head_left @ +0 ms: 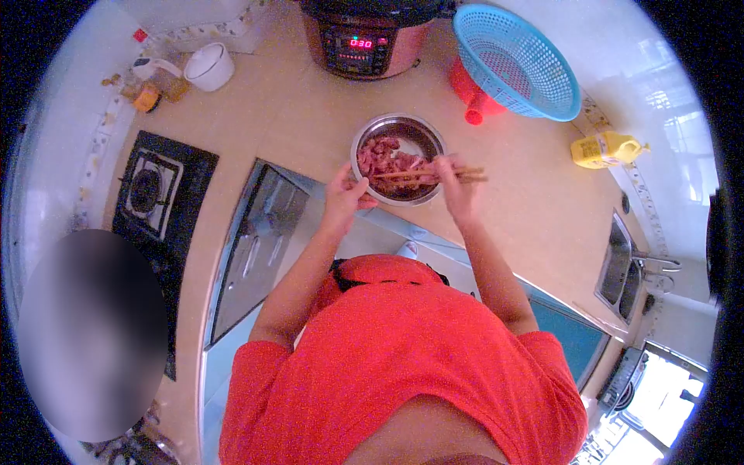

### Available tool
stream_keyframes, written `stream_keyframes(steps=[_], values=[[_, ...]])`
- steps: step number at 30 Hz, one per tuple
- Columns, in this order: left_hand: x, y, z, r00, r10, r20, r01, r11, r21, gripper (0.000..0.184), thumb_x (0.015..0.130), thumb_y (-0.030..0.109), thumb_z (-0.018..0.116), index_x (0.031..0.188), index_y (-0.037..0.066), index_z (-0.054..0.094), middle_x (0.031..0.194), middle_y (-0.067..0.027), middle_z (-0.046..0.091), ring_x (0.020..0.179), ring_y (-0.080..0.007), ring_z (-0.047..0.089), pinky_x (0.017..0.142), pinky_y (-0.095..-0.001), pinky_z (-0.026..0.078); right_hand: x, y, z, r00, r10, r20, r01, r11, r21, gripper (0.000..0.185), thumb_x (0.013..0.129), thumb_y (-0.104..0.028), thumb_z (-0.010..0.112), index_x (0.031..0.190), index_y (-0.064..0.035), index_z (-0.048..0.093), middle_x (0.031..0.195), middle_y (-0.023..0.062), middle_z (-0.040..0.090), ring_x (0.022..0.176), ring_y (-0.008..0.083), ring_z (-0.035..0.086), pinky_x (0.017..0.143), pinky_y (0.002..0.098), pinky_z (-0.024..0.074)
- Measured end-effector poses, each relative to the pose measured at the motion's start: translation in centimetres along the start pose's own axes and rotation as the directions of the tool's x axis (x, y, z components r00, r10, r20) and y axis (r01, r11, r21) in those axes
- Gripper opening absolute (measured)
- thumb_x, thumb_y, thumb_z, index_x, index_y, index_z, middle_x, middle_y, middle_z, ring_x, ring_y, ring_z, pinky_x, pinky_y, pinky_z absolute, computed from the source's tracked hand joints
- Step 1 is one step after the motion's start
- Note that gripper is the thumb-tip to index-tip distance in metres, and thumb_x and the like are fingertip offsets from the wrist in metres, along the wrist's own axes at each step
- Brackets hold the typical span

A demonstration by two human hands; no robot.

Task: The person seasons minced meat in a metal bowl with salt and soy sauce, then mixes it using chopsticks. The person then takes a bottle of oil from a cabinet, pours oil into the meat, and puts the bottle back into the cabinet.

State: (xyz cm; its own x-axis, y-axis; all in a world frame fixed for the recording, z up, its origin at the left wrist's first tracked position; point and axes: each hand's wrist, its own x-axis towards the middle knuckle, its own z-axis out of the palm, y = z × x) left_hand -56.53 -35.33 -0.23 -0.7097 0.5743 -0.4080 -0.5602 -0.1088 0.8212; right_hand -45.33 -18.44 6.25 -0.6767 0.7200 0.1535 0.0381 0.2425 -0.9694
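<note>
With your left fingers [360, 186] holding the round silver metal bowl [411, 125] at upper centre of the frame, and right fingers [444, 166] gripping brown wooden chopsticks [470, 170], turn the red meat pieces [383, 160] inside gently

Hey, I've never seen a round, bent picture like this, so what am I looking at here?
There's no machine, just a person's bare hands, seen by one camera worn on the head, looking forward and down. The left hand holds the edge of a metal bowl with pieces of what looks like raw meat. The right hand holds chopsticks that reach into it. Also on the counter are a cooker with a lit display, a blue colander and a yellow container. A stove is at left.
</note>
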Motion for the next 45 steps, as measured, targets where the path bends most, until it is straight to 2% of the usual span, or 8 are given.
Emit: stream_keyframes(steps=[7, 11, 18, 23, 25, 26, 37, 45], values=[[-0.2, 0.5, 0.3, 1.0, 0.009, -0.025, -0.009, 1.0, 0.01, 0.05, 0.083, 0.005, 0.055, 0.129, 0.009, 0.036, 0.081, -0.0086, 0.056, 0.06, -0.0174, 0.06, 0.053, -0.0305, 0.055, 2.6, -2.1, -3.1, 0.998, -0.06, -0.033, 0.062, 0.996, 0.07, 0.018, 0.086, -0.015, 0.056, 0.074, -0.003, 0.062, 0.07, 0.0038, 0.063, 0.061, 0.0112, 0.057, 0.055, 0.0253, 0.0465], [-0.1, 0.1, 0.2, 1.0, -0.004, -0.018, 0.004, 1.0, -0.019, 0.051, 0.083, 0.004, 0.054, 0.13, 0.009, 0.034, 0.081, -0.0086, 0.056, 0.059, -0.017, 0.06, 0.053, -0.0305, 0.055, 2.6, -5.5, -4.7, 0.996, -0.058, -0.069, 0.044, 0.982, -0.185, 0.017, 0.086, -0.014, 0.057, 0.074, -0.0019, 0.059, 0.066, 0.0039, 0.06, 0.057, 0.0113, 0.055, 0.05, 0.0254, 0.0434], [-0.1, 0.5, -0.1, 1.0, -0.011, 0.022, 0.011, 1.0, 0.005, 0.051, 0.084, 0.005, 0.053, 0.13, 0.009, 0.034, 0.081, -0.0083, 0.056, 0.059, -0.0168, 0.06, 0.054, -0.0306, 0.056, 1.5, -3.2, -0.9, 1.0, 0.016, -0.013, -0.016, 1.0, -0.012, 0.02, 0.087, -0.015, 0.055, 0.078, 0.002, 0.056, 0.068, 0.0073, 0.059, 0.067, 0.0145, 0.062, 0.058, 0.0266, 0.0503], [-0.1, 0.1, -0.5, 0.999, -0.01, 0.043, 0.009, 1.0, 0.006, 0.045, 0.083, 0.008, 0.056, 0.125, 0.007, 0.04, 0.097, -0.0115, 0.057, 0.076, -0.0222, 0.062, 0.06, -0.0333, 0.057, 0.8, 0.0, 1.1, 0.986, -0.136, 0.092, 0.141, 0.988, -0.055, 0.017, 0.086, -0.015, 0.057, 0.076, -0.0016, 0.061, 0.071, 0.0036, 0.063, 0.064, 0.0111, 0.057, 0.056, 0.0248, 0.0457], [-0.2, 0.1, -0.3, 1.0, 0.003, 0.027, -0.003, 1.0, 0.009, 0.047, 0.083, 0.006, 0.054, 0.127, 0.008, 0.038, 0.086, -0.0099, 0.058, 0.065, -0.0186, 0.061, 0.055, -0.0315, 0.056, 1.0, 1.2, 1.4, 0.954, -0.234, 0.189, 0.255, 0.962, -0.1, 0.016, 0.086, -0.016, 0.057, 0.078, -0.0023, 0.062, 0.071, 0.0029, 0.062, 0.064, 0.0111, 0.057, 0.057, 0.0249, 0.0455], [-0.1, 0.2, -0.2, 1.0, 0.013, 0.021, -0.013, 1.0, 0.01, 0.048, 0.083, 0.005, 0.053, 0.128, 0.008, 0.037, 0.08, -0.0092, 0.058, 0.06, -0.0168, 0.061, 0.053, -0.0306, 0.055, 1.4, 1.5, 0.8, 0.996, 0.04, 0.079, -0.047, 0.995, 0.092, 0.019, 0.086, -0.018, 0.056, 0.076, -0.0027, 0.062, 0.07, 0.0029, 0.062, 0.063, 0.0115, 0.057, 0.057, 0.0245, 0.0454], [-0.4, 0.3, 0.1, 1.0, 0.014, -0.015, -0.014, 1.0, -0.017, 0.05, 0.084, 0.004, 0.052, 0.13, 0.007, 0.034, 0.086, -0.0112, 0.057, 0.065, -0.0187, 0.061, 0.055, -0.0312, 0.056, 4.5, -0.5, 0.6, 0.994, -0.039, 0.101, 0.054, 0.986, -0.155, 0.021, 0.082, -0.018, 0.062, 0.074, 0.0009, 0.064, 0.07, 0.0035, 0.064, 0.064, 0.0112, 0.057, 0.059, 0.0249, 0.0464], [-0.7, 0.6, 0.3, 1.0, 0.002, -0.024, -0.003, 1.0, -0.028, 0.05, 0.084, 0.005, 0.053, 0.13, 0.006, 0.033, 0.085, -0.0101, 0.056, 0.066, -0.0184, 0.061, 0.055, -0.031, 0.056, 1.7, -3.5, -2.2, 0.958, 0.097, 0.27, -0.093, 0.995, -0.029, 0.013, 0.085, -0.009, 0.056, 0.078, 0.0015, 0.061, 0.073, 0.005, 0.06, 0.067, 0.0114, 0.057, 0.062, 0.0249, 0.0485]])
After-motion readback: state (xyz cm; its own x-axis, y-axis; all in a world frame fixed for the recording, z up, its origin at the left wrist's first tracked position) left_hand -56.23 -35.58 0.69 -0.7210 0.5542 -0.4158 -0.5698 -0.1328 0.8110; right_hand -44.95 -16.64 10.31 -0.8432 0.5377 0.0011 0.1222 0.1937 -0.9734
